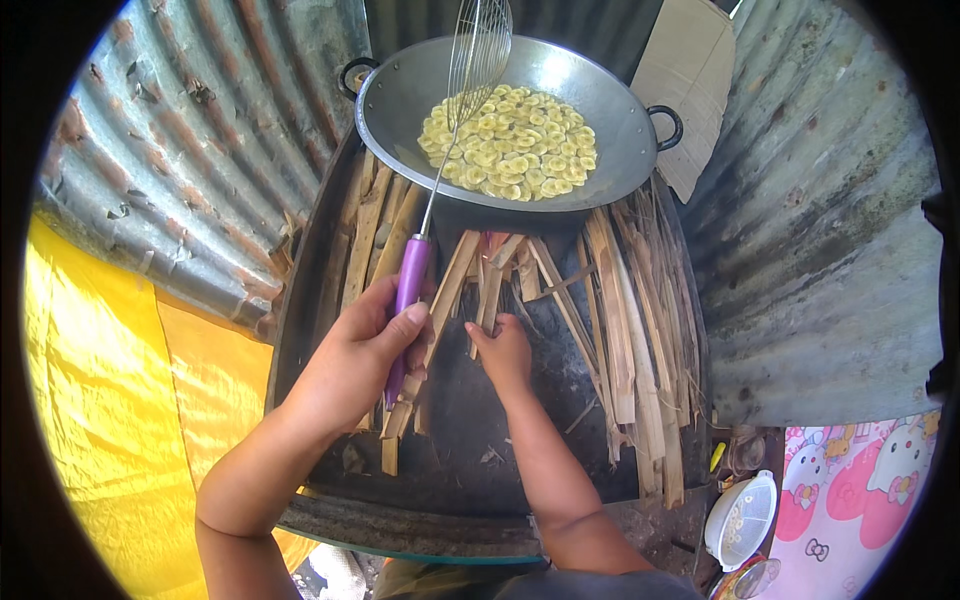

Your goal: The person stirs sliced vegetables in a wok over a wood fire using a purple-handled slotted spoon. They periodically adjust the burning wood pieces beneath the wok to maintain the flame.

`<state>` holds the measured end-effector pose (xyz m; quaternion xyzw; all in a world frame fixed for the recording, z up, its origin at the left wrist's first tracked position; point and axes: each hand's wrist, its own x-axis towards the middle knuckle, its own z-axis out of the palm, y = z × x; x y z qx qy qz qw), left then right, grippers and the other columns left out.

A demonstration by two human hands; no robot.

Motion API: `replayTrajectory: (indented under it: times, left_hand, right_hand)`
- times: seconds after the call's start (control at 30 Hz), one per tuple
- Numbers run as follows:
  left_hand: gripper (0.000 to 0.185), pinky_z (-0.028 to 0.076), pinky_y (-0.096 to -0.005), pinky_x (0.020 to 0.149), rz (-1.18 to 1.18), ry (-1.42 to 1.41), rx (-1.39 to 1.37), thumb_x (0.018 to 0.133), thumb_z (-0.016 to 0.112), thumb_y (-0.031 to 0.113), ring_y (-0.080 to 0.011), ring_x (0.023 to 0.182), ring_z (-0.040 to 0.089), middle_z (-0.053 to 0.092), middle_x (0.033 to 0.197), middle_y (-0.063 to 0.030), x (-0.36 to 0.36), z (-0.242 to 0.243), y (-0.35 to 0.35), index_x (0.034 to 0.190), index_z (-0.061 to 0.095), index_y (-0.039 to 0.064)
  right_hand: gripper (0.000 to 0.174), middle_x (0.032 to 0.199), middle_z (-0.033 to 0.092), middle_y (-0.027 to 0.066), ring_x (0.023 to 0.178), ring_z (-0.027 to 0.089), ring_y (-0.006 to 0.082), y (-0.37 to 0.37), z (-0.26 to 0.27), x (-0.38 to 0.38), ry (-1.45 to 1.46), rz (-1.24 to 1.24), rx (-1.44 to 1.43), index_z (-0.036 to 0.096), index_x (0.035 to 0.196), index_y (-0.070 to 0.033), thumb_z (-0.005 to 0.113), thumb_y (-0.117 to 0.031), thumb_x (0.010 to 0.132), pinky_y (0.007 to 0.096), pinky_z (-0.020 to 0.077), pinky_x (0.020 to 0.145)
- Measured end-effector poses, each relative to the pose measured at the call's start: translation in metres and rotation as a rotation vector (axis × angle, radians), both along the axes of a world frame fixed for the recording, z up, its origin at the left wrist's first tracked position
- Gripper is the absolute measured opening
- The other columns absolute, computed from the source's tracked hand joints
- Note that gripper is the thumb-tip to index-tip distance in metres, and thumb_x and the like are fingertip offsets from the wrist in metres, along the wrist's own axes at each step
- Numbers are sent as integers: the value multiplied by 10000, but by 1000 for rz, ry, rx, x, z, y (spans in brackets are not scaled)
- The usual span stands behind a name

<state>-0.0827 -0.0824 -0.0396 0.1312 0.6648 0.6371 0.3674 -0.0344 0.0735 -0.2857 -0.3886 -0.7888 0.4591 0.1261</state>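
Note:
My left hand (382, 337) grips the purple handle of a wire skimmer (412, 277), its wire basket raised in front of the wok's left side. A large metal wok (622, 161) with black loop handles holds many pale yellow round slices (517, 146), which look like banana. Below the wok, my right hand (506, 356) has its fingers on the near end of a split stick of firewood (489, 296). That stick reaches toward a reddish glow (496, 241) under the wok. The right fingertips are partly hidden, but they look closed around the wood.
Split firewood (622, 322) lies stacked on the right of the dark hearth tray (525, 457), with more firewood (367, 225) on the left. Corrugated metal sheets (810, 285) stand close on both sides. A cardboard piece (686, 82) leans behind the wok. A white strainer basket (742, 517) sits low right.

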Motion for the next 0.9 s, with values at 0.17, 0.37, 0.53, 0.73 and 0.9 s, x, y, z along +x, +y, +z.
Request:
replayTrajectory:
  times: [0.17, 0.37, 0.53, 0.73, 0.9]
  left_hand:
    - [287, 428, -210, 604, 10, -1, -3, 966, 492, 160, -84, 662, 492, 505, 803, -4, 2, 0, 2, 1216, 465, 21]
    - [275, 422, -213, 610, -20, -12, 14, 968, 487, 152, -83, 673, 491, 504, 801, -6, 0, -2, -1, 1208, 467, 19]
    - [268, 431, -221, 619, -10, 4, 6, 970, 483, 140, -85, 670, 485, 504, 802, -10, -2, -5, -7, 1204, 465, 11]
    - [277, 436, -225, 623, 9, -7, -3, 969, 489, 148, -86, 663, 482, 502, 799, -14, 1, -1, -7, 1206, 465, 6]
    - [277, 437, -229, 622, 1, 5, 14, 970, 489, 152, -86, 669, 480, 501, 797, -13, 5, 6, -9, 1204, 466, 6]
  right_hand:
    - [555, 930, 641, 181, 857, 637, 340, -16, -7, -25, -1, -95, 253, 571, 1039, 21, 760, -394, 723, 393, 492, 746]
    - [515, 976, 628, 181, 868, 628, 345, -2, 21, 10, 29, 174, 61, 603, 1097, -10, 708, -405, 783, 407, 491, 735]
    - [358, 1107, 528, 232, 855, 624, 392, 37, 34, 55, -108, 79, 581, 527, 1177, 65, 526, -173, 909, 440, 521, 720]
    - [304, 1151, 479, 227, 685, 656, 330, 65, 6, 55, -405, 23, 695, 491, 1155, 61, 517, -43, 870, 377, 560, 581]
    - [207, 1095, 508, 220, 647, 664, 294, 75, -9, 47, -469, 44, 807, 524, 1042, 31, 527, -32, 845, 343, 559, 547]
